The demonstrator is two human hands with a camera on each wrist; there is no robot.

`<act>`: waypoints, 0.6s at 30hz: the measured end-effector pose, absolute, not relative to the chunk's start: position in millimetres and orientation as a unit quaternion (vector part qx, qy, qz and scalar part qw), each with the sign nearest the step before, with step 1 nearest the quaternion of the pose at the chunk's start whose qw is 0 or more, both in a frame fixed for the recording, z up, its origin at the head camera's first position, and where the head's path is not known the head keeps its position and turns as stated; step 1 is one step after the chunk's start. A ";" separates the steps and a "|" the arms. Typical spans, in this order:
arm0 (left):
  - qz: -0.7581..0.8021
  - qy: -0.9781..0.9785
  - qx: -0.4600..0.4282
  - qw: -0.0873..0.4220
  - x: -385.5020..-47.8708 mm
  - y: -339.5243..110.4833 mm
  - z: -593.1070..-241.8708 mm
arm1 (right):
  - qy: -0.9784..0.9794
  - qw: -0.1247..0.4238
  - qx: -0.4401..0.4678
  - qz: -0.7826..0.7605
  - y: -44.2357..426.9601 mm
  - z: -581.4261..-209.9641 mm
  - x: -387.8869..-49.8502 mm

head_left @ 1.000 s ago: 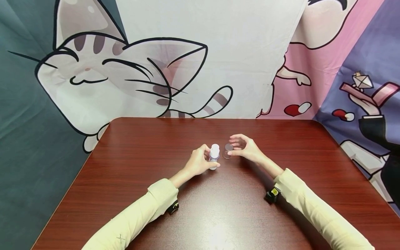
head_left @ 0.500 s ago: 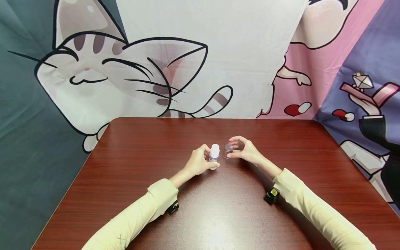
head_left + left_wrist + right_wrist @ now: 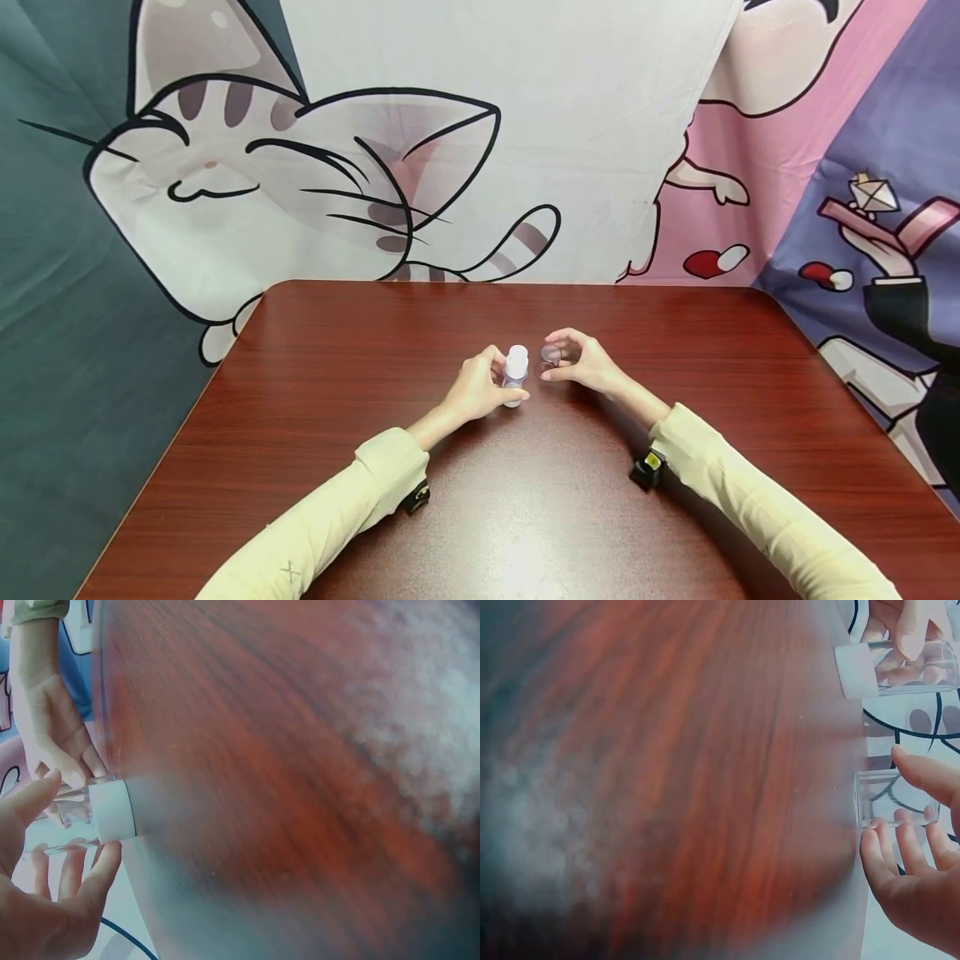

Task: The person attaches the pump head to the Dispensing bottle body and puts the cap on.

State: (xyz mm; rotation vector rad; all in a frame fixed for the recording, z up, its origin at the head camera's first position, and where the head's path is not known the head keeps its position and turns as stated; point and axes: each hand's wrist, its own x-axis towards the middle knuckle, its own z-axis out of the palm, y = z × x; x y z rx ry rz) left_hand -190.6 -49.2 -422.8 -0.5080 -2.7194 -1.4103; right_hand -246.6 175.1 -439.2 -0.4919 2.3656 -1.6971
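Note:
A small bottle (image 3: 515, 379) with a white upper part stands upright on the table. My left hand (image 3: 472, 386) grips it, thumb on the near side and fingers on the far side. The left wrist view shows its clear body and white base (image 3: 113, 809). Just to the right, a clear, open-looking cylindrical cap (image 3: 550, 357) rests on the table. My right hand (image 3: 588, 364) has its thumb and fingers curled round it. Several right fingertips (image 3: 901, 817) meet the cap's wall, and the thumb overlaps its other side. Bottle and cap stand apart.
The brown wooden table (image 3: 360, 325) spreads out around both hands. Behind its far edge hangs a cloth backdrop (image 3: 585, 150) printed with a cartoon cat. Each wrist bears a small black camera (image 3: 647, 468).
My right hand has shifted slightly to the left and nearer, its fingers coming further round the clear cap. My left hand and the bottle have hardly moved.

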 end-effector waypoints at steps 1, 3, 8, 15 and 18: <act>-0.453 -0.876 -0.163 0.018 -190.6 -49.3 -422.6 | 0.798 0.094 -0.166 -0.571 174.8 -439.4 -246.8; -0.453 -0.877 -0.161 0.017 -190.8 -49.2 -422.8 | 0.800 0.094 -0.163 -0.570 173.8 -438.6 -246.4; -0.451 -0.878 -0.159 0.015 -191.3 -48.7 -423.5 | 0.803 0.092 -0.159 -0.567 171.8 -436.8 -245.1; -0.449 -0.879 -0.161 0.017 -191.6 -49.1 -423.8 | 0.800 0.091 -0.163 -0.570 170.2 -436.5 -244.9; -0.449 -0.878 -0.166 0.021 -191.4 -49.5 -423.3 | 0.801 0.089 -0.165 -0.568 170.2 -436.9 -245.0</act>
